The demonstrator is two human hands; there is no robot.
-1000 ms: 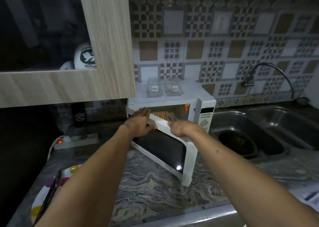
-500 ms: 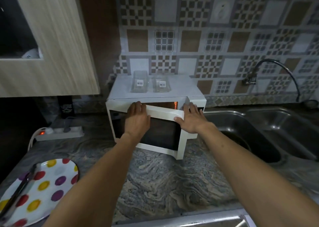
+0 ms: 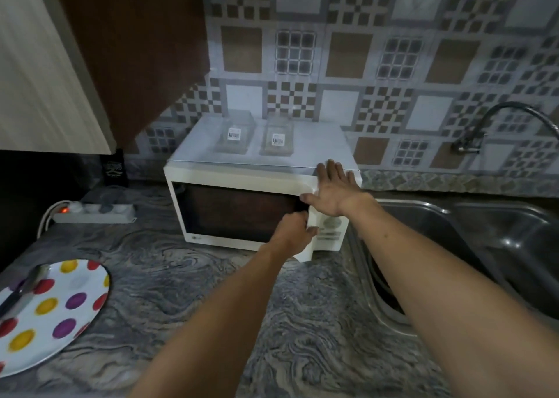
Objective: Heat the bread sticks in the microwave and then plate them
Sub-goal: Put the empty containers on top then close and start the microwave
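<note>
The white microwave (image 3: 242, 175) stands on the marble counter against the tiled wall. Its dark-windowed door (image 3: 236, 213) is almost flush with the body, with the right edge still slightly ajar. My left hand (image 3: 295, 231) is curled on that right edge of the door. My right hand (image 3: 332, 190) lies flat with fingers spread on the microwave's top right corner, above the control panel (image 3: 331, 231). The bread sticks are hidden behind the door. A white plate with coloured dots (image 3: 78, 279) sits at the near left of the counter.
A dark utensil (image 3: 21, 291) lies across the plate. Two clear packets (image 3: 234, 135) rest on top of the microwave. A power strip (image 3: 93, 213) with a lit switch lies left of it. A steel sink (image 3: 453, 246) and faucet (image 3: 496, 116) are to the right. A wall cabinet (image 3: 45, 64) hangs at upper left.
The microwave door has swung from wide open to almost shut. My left hand slid to its right edge, and my right hand moved from the door to the microwave's top corner.
</note>
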